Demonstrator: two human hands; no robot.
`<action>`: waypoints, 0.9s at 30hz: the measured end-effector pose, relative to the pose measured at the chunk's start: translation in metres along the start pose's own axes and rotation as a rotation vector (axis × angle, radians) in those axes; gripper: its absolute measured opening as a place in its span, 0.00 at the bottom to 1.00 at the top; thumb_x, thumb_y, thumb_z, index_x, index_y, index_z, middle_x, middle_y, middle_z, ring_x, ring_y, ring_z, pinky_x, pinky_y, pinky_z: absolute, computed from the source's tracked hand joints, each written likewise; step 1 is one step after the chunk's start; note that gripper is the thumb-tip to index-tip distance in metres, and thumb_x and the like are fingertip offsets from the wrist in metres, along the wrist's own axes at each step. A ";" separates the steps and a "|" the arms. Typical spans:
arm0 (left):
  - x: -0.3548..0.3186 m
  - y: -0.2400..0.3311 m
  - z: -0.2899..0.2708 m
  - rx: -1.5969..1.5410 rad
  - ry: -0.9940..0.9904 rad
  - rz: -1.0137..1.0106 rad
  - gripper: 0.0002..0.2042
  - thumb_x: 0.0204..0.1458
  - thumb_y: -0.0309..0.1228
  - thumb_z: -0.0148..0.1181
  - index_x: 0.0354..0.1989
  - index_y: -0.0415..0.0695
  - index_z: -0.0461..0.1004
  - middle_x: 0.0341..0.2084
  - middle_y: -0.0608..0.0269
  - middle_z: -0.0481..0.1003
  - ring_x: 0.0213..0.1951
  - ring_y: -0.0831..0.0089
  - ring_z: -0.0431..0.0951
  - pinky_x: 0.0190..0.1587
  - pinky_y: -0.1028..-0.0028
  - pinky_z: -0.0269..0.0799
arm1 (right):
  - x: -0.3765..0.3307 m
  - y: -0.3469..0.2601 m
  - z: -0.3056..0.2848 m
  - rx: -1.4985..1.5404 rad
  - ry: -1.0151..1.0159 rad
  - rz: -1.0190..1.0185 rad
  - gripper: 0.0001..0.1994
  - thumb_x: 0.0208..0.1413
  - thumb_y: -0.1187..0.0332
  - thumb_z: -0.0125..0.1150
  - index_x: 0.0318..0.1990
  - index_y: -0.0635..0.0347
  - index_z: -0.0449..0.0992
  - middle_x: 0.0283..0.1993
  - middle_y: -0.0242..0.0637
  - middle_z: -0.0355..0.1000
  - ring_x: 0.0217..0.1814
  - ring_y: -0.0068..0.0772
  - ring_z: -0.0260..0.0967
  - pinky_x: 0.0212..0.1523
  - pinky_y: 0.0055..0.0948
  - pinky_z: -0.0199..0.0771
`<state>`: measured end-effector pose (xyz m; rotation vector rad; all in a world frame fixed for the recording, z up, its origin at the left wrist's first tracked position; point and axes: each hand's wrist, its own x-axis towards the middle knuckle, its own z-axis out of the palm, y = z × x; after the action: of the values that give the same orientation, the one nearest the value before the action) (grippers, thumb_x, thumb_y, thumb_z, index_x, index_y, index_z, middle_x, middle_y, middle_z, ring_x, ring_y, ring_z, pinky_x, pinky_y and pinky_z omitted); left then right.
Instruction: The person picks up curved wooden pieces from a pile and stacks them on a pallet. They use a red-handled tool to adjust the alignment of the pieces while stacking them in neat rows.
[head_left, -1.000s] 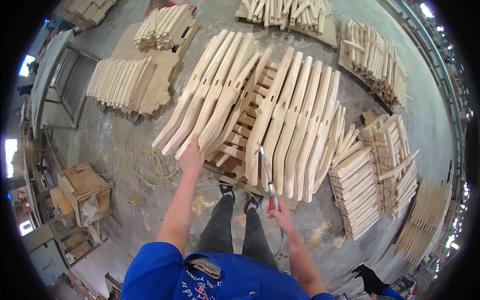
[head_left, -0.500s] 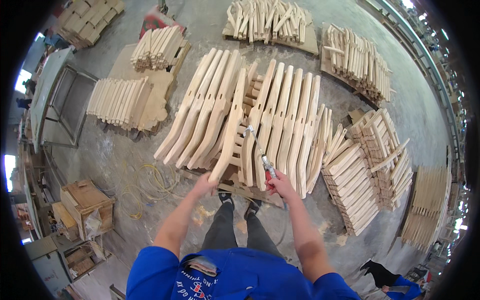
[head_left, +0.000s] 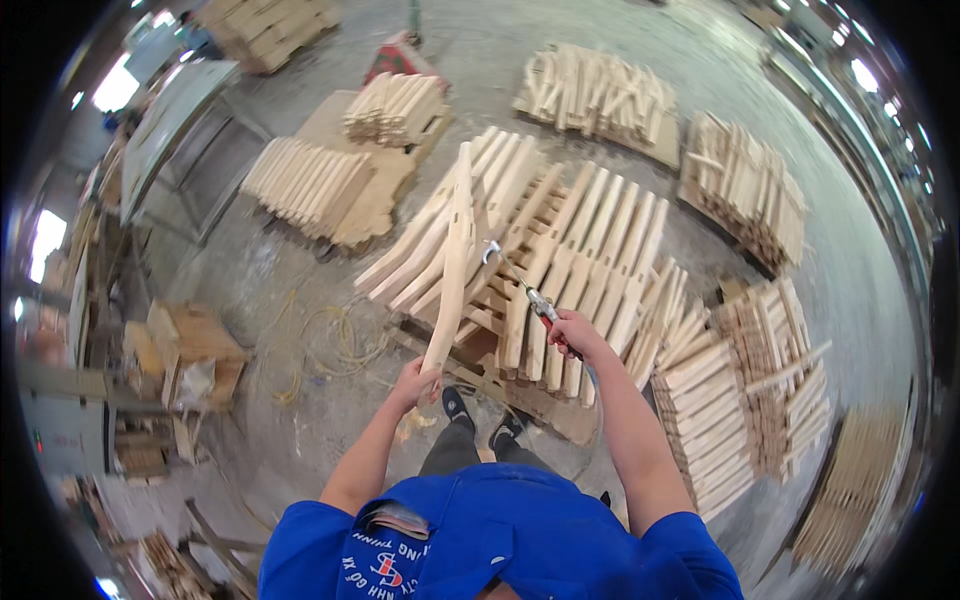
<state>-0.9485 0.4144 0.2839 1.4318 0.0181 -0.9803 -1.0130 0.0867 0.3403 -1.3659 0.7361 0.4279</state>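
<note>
My left hand (head_left: 415,384) is closed round the lower end of a long, bent wooden chair leg (head_left: 455,280), pale and bare. The leg stands up at a slant over the left part of a stack of like pieces (head_left: 590,265). In my right hand (head_left: 578,333) is an air blow gun (head_left: 541,306) with a metal body, a reddish grip and a long thin nozzle. Its bright hooked tip lies just right of the leg, apart from it. A pale hose hangs from the gun beside my right forearm.
The stack rests on a wooden pallet (head_left: 560,418) before my feet. More wooden parts (head_left: 700,400) are piled at right, with further piles (head_left: 598,95) behind. At left are a coiled hose (head_left: 345,340), a wooden box (head_left: 195,350) and a metal-framed table (head_left: 175,125).
My left hand has lifted the leg off the stack, swinging it more upright and leftward. The blow gun stays in my right hand. My view has turned and shifted.
</note>
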 end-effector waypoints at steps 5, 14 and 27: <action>-0.082 -0.026 -0.029 -0.147 0.217 0.049 0.13 0.43 0.26 0.54 0.39 0.38 0.65 0.18 0.62 0.68 0.14 0.75 0.68 0.16 0.75 0.64 | 0.015 0.008 0.047 0.219 -0.093 -0.058 0.08 0.49 0.66 0.53 0.36 0.57 0.66 0.25 0.34 0.67 0.23 0.26 0.67 0.18 0.23 0.66; -0.347 -0.107 -0.033 -0.064 1.061 0.310 0.12 0.45 0.30 0.53 0.38 0.38 0.66 0.17 0.63 0.70 0.14 0.76 0.70 0.18 0.75 0.66 | 0.010 0.209 0.076 -0.334 -0.246 0.277 0.06 0.43 0.69 0.47 0.29 0.60 0.67 0.23 0.40 0.69 0.23 0.36 0.68 0.20 0.32 0.71; -0.734 -0.208 -0.039 -0.491 2.367 0.334 0.13 0.47 0.29 0.54 0.40 0.37 0.63 0.20 0.60 0.69 0.17 0.74 0.72 0.16 0.76 0.69 | -0.021 0.236 0.231 -0.429 -0.537 0.144 0.05 0.45 0.71 0.46 0.32 0.56 0.63 0.24 0.35 0.68 0.21 0.35 0.68 0.18 0.29 0.68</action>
<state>-1.5068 0.8822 0.5135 1.2399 1.5054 1.2966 -1.1345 0.3566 0.1929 -1.5012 0.3023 1.0660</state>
